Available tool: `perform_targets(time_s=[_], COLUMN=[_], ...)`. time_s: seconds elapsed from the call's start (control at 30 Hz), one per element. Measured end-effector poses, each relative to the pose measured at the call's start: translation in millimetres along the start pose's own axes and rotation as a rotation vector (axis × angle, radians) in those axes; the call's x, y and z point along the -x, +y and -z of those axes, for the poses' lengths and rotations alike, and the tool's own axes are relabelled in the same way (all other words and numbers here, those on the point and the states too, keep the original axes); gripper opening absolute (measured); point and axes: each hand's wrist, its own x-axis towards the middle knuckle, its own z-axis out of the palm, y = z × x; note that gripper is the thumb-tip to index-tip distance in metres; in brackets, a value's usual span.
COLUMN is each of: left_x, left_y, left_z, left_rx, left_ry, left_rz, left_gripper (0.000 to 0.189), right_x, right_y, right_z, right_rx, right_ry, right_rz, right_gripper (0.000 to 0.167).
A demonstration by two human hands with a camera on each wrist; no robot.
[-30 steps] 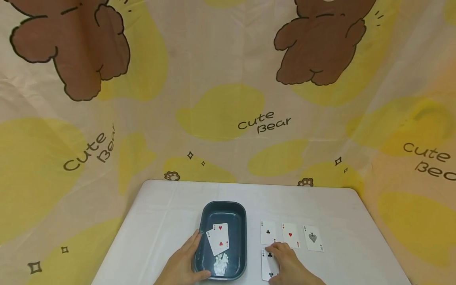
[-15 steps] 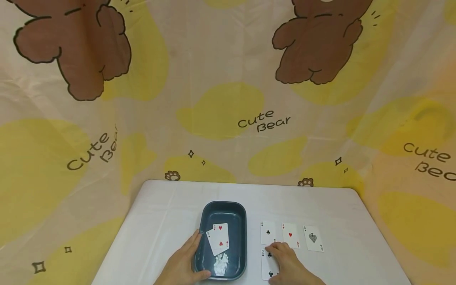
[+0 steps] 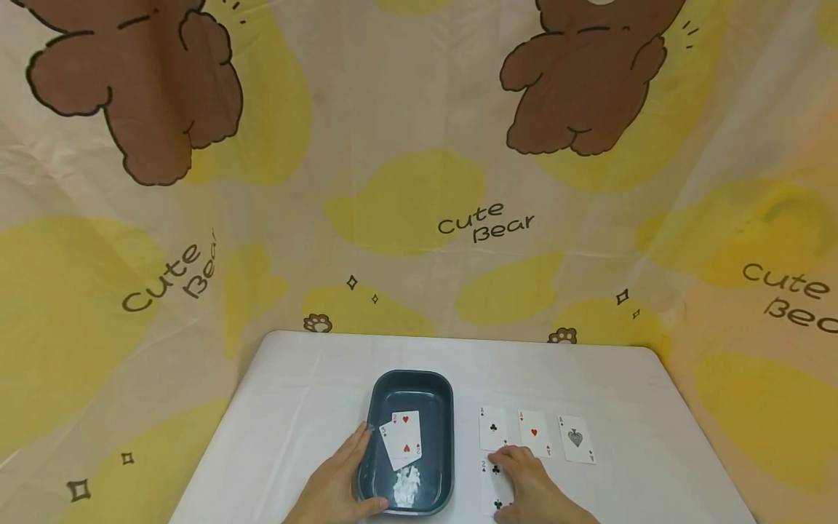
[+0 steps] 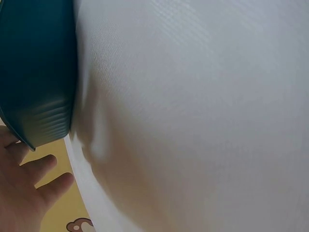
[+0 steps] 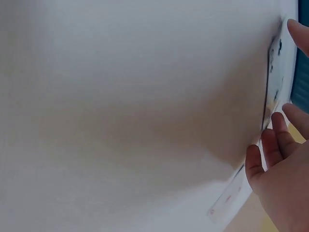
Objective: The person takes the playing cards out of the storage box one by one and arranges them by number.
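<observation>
In the head view, a dark blue tray (image 3: 447, 437) stands on the white table, and my left hand (image 3: 330, 480) is spread at its near-left corner. Straight fingers lie along the left rim; the thumb rests on the front rim. The left wrist view shows several fingers fanned out past the tray wall (image 4: 38, 63). To the tray's right, my right hand (image 3: 533, 489) holds the two of clubs (image 3: 492, 489) by its ends, fingertips at the far end, thumb at the near end. The hand covers the card's right part. Just beyond it lies the ace of clubs (image 3: 492, 428).
Right of the ace of clubs lie the ace of hearts (image 3: 533, 434) and the ace of spades (image 3: 576, 439), in a row. Inside the tray, a two of hearts (image 3: 407, 434) overlaps another card (image 3: 390, 450). A bear-print cloth (image 3: 406, 204) hangs behind the table.
The two of clubs has shifted very slightly to the right under my right hand. Both hands otherwise hold their places, and the tray stays where it was.
</observation>
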Motion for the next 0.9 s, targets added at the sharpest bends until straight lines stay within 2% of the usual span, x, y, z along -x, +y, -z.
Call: perform_targets(time_s=[0.1,0.33,0.53,0.9], left_x=[-0.5,-1.0,-0.6,-0.1], left_y=[0.9,1.5,0.1,-0.9], left_z=[1.2,2.4,2.0,0.2], left_rx=[0.004,0.004,-0.004,0.002], left_ry=[-0.007,-0.015,-0.009,-0.004], left_rz=[0.006,0.009,0.001,-0.002], left_gripper=[0.125,0.125,0.125,0.125], right_x=[1.9,4.9,0.2,-20.6], right_y=[-2.8,-8.4,-25.5,-58.9], right_z=[6.6,30.1,43.9,54.2], right_rx=[0.003,-0.002,-0.097,-0.143], right_ry=[0.001,0.191,0.183,0.17], right_rz=[0.001,0.204,0.186,0.195], right_gripper=[0.082,0.073,0.067,0.067])
